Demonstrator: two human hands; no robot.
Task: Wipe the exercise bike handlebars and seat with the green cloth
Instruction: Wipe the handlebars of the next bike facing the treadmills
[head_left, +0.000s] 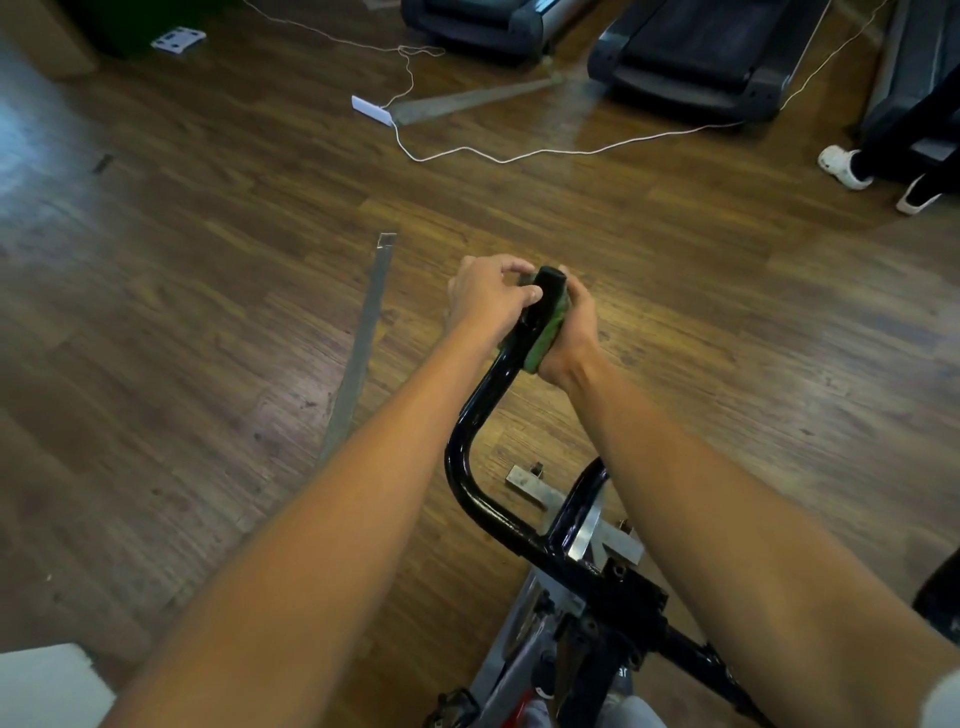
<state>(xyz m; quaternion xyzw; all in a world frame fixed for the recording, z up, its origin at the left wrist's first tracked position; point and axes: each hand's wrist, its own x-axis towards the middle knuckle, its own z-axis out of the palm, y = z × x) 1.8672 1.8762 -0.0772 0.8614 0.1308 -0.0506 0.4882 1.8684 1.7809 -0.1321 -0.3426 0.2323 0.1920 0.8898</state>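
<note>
The black handlebar (475, 415) of the exercise bike curves up from the stem (618, 587) to a grip end (550, 283) in the middle of the view. The green cloth (545, 338) is wrapped against the right side of that grip. My right hand (571, 332) presses the cloth onto the bar. On the grip's left side, near its tip, my left hand (488, 296) pinches the bar and the cloth's edge. The seat is out of view.
Wooden floor all around. A metal strip (363, 338) lies left of the bike. A white cable (519, 153) and a power adapter (371, 110) lie ahead. Treadmills (691, 47) stand at the back. Another person's feet in white shoes (844, 166) are at the right.
</note>
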